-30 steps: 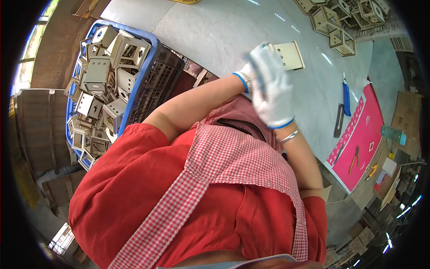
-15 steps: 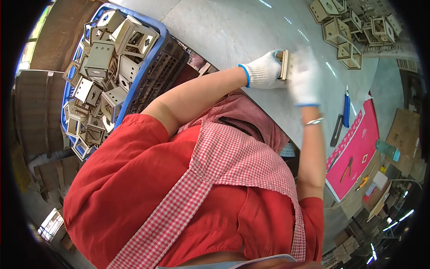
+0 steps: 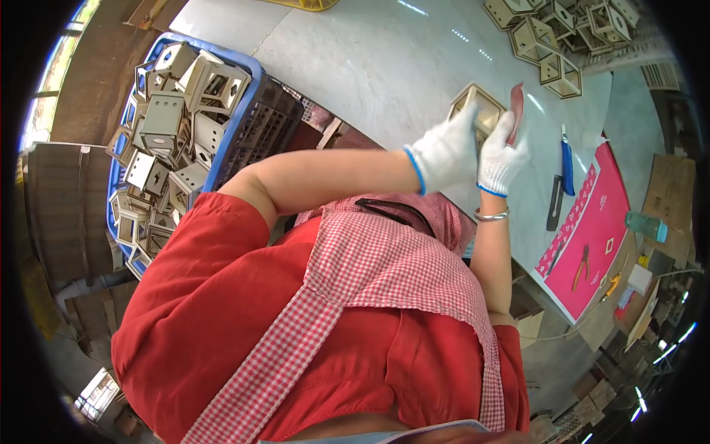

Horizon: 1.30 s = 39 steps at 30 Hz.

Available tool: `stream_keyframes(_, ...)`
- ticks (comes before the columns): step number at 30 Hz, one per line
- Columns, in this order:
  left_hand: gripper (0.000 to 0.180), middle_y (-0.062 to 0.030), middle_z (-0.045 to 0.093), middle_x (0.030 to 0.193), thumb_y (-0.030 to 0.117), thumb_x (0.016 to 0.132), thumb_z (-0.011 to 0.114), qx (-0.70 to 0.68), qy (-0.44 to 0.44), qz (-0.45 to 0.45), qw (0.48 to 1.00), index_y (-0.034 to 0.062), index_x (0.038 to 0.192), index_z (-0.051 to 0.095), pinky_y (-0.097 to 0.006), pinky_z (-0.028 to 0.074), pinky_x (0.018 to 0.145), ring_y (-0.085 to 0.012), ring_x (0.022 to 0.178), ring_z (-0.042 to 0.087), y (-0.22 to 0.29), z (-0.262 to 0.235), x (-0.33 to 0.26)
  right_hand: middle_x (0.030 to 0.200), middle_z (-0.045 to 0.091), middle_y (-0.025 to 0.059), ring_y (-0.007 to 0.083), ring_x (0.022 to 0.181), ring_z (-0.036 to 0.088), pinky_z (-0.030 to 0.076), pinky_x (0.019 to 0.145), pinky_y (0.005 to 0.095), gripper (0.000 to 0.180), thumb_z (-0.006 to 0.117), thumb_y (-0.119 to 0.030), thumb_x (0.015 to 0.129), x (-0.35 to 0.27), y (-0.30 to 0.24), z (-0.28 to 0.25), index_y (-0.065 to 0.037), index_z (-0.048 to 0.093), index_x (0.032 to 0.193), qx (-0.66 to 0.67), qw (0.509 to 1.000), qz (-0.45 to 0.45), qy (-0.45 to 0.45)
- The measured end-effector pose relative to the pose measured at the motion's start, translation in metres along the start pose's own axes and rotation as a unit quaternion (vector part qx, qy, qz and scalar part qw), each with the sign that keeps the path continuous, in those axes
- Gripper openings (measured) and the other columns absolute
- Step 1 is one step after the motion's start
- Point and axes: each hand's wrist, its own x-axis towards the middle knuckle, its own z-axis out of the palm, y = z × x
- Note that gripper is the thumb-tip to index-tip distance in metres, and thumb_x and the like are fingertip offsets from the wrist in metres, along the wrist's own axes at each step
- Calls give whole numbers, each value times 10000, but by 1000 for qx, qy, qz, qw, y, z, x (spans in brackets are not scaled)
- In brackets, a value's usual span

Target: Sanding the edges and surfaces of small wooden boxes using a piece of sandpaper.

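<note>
The gloved left hand (image 3: 450,154) is closed around the near left side of a small open wooden box (image 3: 489,113) above the counter (image 3: 370,70), while the gloved right hand (image 3: 503,160), just beside it, pinches a reddish-brown strip (image 3: 517,111); whether the strip touches the box cannot be told. Similar boxes fill a blue crate (image 3: 258,83) at left and form a pile (image 3: 551,41) at far right, and a blue-handled tool (image 3: 567,169) lies right of the hands, near a pink sheet (image 3: 605,194).

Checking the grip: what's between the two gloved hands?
A small wooden box frame, an open side showing. The head view has it between the left hand and the right hand, partly covered.
</note>
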Motion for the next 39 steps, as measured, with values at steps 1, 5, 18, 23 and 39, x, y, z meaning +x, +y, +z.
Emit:
stream_keyframes(1,381,-175,686,865,119,824,697,24,-34,28,999,9,1164,564,-463,577,821,-349,785,690,-11,9,-5,1117,767,160,306,777,723,560,685,379,342,559,-170,1032,0,7,0,33,674,1282,-1,999,47,-19)
stream_keyframes(5,274,-113,677,822,146,745,727,200,-84,407,887,72,996,648,-437,545,868,-303,723,636,-10,-5,-7,1007,781,139,318,667,690,525,603,397,313,546,-178,1035,10,46,-2,27,706,1210,-76,989,112,-61)
stream_keyframes(18,256,-82,702,850,269,809,660,293,76,232,925,100,972,760,-395,550,747,-337,756,664,2,-34,109,1376,636,176,371,1120,668,528,973,430,618,583,-9,851,-1,54,-40,-27,505,1463,-250,945,-210,15)
stream_keyframes(23,294,-132,704,921,243,867,593,433,-210,57,875,62,1046,739,-421,565,727,-370,754,674,12,-15,128,1268,699,166,366,1053,692,548,888,470,713,580,50,839,12,59,-16,-113,476,1525,-298,914,-271,-38)
stream_keyframes(39,665,-183,702,1200,151,762,749,226,49,236,944,72,1393,553,-411,590,845,-347,992,717,-50,-46,52,1025,713,198,374,789,675,539,715,476,701,615,9,817,44,56,-64,-203,540,1481,-265,950,-66,-149)
